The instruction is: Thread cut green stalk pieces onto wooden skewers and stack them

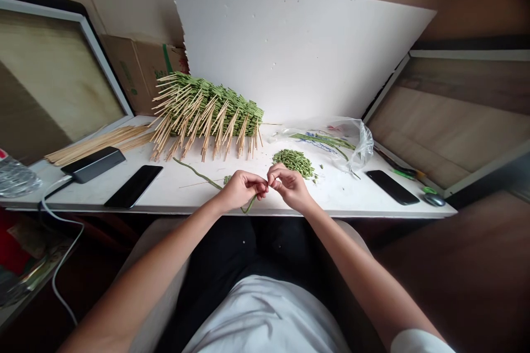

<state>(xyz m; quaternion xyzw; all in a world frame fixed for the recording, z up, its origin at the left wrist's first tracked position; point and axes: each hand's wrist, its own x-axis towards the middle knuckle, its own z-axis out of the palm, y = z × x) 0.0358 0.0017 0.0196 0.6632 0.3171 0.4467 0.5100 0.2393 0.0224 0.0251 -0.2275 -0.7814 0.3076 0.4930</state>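
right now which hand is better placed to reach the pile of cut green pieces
Probably the right hand: it sits nearer the pile of cut green pieces, while the left hand is farther off, apparently holding a long green strand.

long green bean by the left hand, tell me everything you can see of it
The long green bean is thin, slightly wavy and bendy-looking. One end lies on the white table; from there it slants toward the person, passes behind the left hand, then shows again below it as a loop near the table's front edge, rising to the curled fingers. Its other end is hidden.
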